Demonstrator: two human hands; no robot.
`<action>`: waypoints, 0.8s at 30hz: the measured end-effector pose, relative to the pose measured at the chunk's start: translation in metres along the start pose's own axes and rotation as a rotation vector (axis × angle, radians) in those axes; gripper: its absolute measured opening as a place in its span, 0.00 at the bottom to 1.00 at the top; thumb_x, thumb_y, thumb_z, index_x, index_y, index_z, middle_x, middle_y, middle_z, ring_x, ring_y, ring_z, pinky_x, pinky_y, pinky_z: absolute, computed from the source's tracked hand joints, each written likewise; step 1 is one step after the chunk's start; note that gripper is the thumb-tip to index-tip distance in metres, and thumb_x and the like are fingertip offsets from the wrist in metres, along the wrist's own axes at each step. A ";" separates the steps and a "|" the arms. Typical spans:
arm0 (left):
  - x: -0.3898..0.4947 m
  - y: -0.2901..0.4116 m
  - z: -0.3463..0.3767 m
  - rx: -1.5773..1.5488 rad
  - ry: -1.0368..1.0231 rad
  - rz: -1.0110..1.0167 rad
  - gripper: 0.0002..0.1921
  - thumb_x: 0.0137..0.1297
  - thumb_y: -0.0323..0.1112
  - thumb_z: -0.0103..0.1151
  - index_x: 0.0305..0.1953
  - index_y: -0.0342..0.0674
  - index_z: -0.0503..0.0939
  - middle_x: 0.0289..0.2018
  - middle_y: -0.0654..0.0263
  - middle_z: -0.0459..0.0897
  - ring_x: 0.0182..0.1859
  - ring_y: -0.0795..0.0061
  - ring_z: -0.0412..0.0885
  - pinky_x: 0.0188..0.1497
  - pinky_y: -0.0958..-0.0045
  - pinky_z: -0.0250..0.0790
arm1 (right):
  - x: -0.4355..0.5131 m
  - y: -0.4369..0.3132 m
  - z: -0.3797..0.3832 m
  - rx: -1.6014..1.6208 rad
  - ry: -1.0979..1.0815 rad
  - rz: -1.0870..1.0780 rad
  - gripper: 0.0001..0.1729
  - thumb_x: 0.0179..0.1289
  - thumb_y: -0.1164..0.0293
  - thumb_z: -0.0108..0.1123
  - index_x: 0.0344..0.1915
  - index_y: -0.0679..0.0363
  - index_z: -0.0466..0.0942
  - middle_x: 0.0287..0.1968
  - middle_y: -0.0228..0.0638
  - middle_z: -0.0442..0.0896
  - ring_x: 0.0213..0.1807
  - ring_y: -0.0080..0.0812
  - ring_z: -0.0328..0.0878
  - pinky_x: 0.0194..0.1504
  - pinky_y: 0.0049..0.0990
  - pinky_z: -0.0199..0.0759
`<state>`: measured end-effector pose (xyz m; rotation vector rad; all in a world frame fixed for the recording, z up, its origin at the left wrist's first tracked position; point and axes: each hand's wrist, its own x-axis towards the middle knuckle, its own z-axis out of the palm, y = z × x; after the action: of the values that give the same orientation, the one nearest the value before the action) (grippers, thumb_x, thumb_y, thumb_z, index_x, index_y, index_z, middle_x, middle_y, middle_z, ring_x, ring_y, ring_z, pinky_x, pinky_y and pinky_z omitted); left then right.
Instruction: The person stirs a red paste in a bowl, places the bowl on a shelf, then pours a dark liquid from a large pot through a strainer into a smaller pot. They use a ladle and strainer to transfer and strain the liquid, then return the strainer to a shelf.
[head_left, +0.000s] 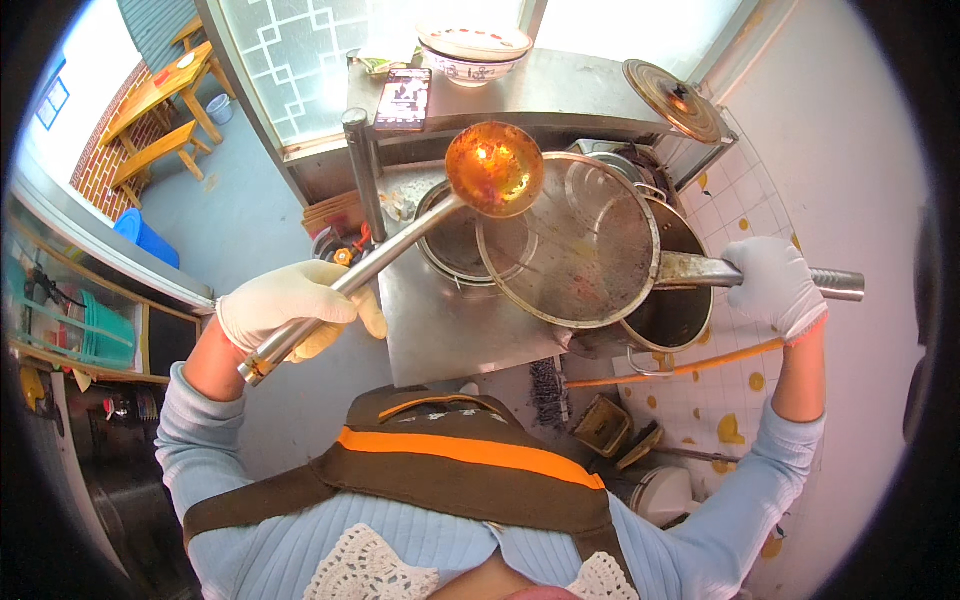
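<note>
My left hand (296, 307), in a pale glove, grips the steel handle of a ladle (495, 169). Its round bowl is coated with shiny orange-brown liquid or oil and hangs beside the left rim of a mesh strainer. My right hand (772, 285), gloved too, is closed around the handle of that large round strainer (577, 247). The strainer is held over the steel counter, above part of a tall steel pot (686, 315) and a smaller round pot (442, 262). Through the mesh, dark stains and the shapes below show.
A steel shelf (577, 75) behind carries stacked bowls (476, 56), a phone (403, 99) and a round metal lid (671, 101). The steel counter (450, 337) lies before me. On the floor are a mop (550, 390) and a dustpan (602, 425). A glass-fronted cabinet (75, 322) stands left.
</note>
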<state>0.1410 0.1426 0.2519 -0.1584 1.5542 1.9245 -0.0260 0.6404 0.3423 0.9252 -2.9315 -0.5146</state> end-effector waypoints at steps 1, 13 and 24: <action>0.000 0.000 -0.006 0.011 -0.007 0.001 0.26 0.65 0.48 0.71 0.49 0.26 0.83 0.18 0.69 0.78 0.14 0.83 0.74 0.14 0.84 0.60 | -0.005 -0.004 -0.003 -0.005 0.007 0.015 0.05 0.50 0.71 0.63 0.29 0.58 0.81 0.31 0.48 0.83 0.39 0.57 0.83 0.44 0.50 0.77; 0.033 -0.024 -0.084 0.154 -0.069 -0.013 0.24 0.69 0.48 0.63 0.49 0.27 0.84 0.14 0.70 0.73 0.12 0.83 0.68 0.13 0.80 0.56 | -0.067 -0.044 -0.054 -0.080 -0.021 0.245 0.09 0.49 0.75 0.63 0.34 0.58 0.84 0.33 0.45 0.84 0.40 0.54 0.83 0.43 0.46 0.76; 0.173 -0.111 -0.128 0.158 -0.177 -0.119 0.17 0.71 0.43 0.55 0.45 0.38 0.90 0.18 0.70 0.72 0.18 0.77 0.71 0.19 0.72 0.62 | -0.073 -0.071 -0.090 0.103 -0.072 0.491 0.19 0.47 0.75 0.61 0.43 0.59 0.85 0.38 0.47 0.85 0.42 0.54 0.83 0.45 0.44 0.77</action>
<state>0.0291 0.1059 0.0408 -0.0118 1.5348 1.6696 0.0841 0.5992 0.4106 0.1675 -3.1075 -0.3751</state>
